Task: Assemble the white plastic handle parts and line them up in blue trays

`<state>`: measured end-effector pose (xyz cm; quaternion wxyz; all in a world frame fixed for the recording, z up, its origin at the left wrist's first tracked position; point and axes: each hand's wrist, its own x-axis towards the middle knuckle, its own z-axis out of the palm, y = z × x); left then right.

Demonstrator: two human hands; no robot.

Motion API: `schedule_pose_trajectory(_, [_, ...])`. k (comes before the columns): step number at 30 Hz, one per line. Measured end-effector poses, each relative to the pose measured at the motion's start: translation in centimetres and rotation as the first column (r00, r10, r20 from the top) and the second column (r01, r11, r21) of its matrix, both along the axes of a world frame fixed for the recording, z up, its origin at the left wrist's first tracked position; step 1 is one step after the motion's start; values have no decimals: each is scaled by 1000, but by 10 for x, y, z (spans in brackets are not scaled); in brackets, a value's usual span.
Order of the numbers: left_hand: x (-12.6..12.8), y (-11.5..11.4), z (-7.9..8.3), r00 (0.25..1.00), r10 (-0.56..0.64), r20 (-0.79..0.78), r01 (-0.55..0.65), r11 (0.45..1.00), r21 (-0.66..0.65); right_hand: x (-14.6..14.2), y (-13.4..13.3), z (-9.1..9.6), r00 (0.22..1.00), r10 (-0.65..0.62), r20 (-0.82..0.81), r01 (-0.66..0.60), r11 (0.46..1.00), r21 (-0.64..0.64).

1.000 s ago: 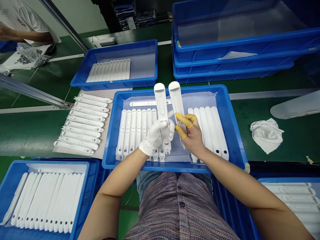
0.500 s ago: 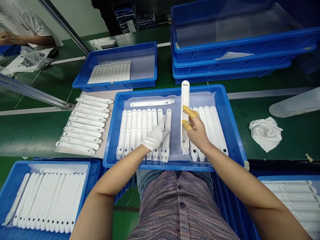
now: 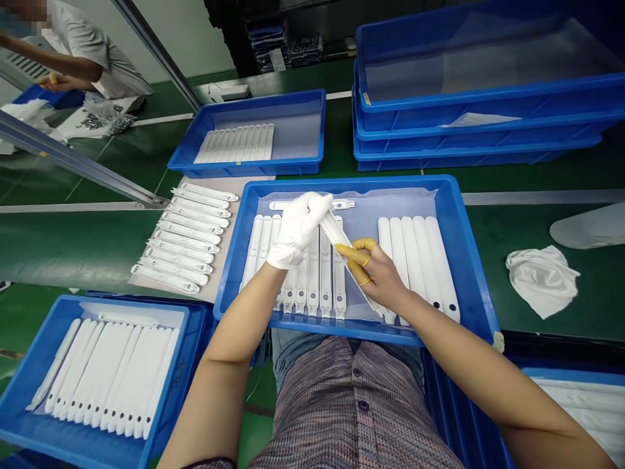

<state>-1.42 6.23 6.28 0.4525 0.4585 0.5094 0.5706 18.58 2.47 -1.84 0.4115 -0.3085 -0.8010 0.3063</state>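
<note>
Over a blue tray [image 3: 471, 260] lined with pale sheet, I hold a long white plastic strip [image 3: 338, 229] tilted between both hands. My left hand [image 3: 299, 225], in a white glove, is closed around its upper end. My right hand [image 3: 374, 270], with yellow finger cots, grips it lower down. Beneath my hands lies a row of white strips [image 3: 313, 280] with their detailed side up. Smooth-backed strips [image 3: 418, 254] lie at the tray's right side. One more strip [image 3: 346, 204] lies crosswise along the far side, partly hidden by my left hand.
Loose strips [image 3: 188, 241] lie on a board to the left. A blue tray of strips [image 3: 234, 140] stands behind, stacked blue trays [image 3: 469, 117] at the back right. A tray of strips [image 3: 180, 365] sits lower left. A white cloth [image 3: 541, 280] lies right. A co-worker [image 3: 88, 52] works far left.
My left hand has left the row and risen to take the strip's upper end. The strip, upright before, now tilts. The view has shifted slightly.
</note>
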Motion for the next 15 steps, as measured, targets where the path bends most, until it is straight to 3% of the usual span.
schedule_pose_trajectory(3, [7, -1, 3, 999, -14, -42, 18, 996, 88, 1, -1, 3, 999, 36, -1, -36, 999, 13])
schedule_pose_trajectory(6, [6, -1, -1, 1000, -3, -1, 3, 998, 69, 3, -2, 3, 998, 65, -25, -64, 997, 43])
schedule_pose_trajectory(10, [-2, 4, -9, 990, -93, 110, 89, 995, 33, 1, -3, 3, 997, 63, -34, -62, 998, 29])
schedule_pose_trajectory(12, [-5, 5, -17, 989, -108, 104, 104, 994, 40, 0, -3, 2, 1000, 15, -23, -15, 1000, -7])
schedule_pose_trajectory(15, [-5, 1, -38, 994, -44, -96, 54, 993, 101, 3, 5, 0, 987, -124, 107, 139, 978, -154])
